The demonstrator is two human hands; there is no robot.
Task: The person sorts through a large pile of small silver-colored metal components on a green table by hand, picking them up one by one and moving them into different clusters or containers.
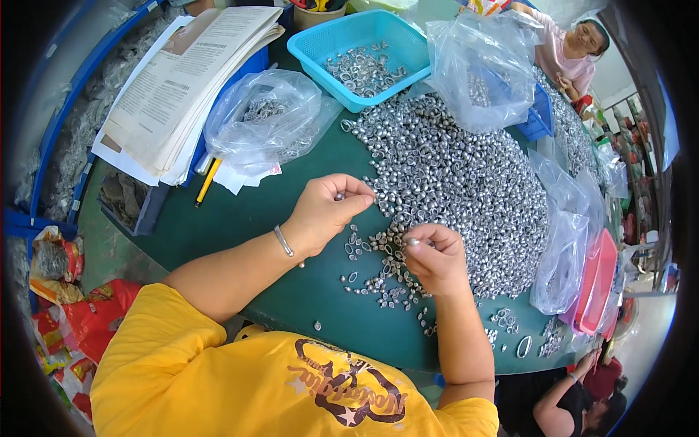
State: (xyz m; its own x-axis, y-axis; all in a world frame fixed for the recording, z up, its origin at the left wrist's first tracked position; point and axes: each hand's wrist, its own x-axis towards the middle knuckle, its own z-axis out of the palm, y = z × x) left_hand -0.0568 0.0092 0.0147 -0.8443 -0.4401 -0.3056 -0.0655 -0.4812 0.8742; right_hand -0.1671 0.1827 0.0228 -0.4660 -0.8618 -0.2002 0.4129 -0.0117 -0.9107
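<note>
A large heap of small silver-coloured metal pieces, many of them oval or ring-shaped, covers the middle of the green table. My left hand is at the heap's left edge, thumb and forefinger pinched together. A small metal piece glints inside its curled fingers; how many it holds is hidden. Over the heap's near side, my right hand grips a smooth rounded metal piece between thumb and fingers. Loose pieces lie scattered between my hands and toward me.
A turquoise basket with metal pieces stands at the back. Clear plastic bags lie left, behind and right of the heap. Papers and a yellow pen are left; a red tray is right. Two other people sit at the right.
</note>
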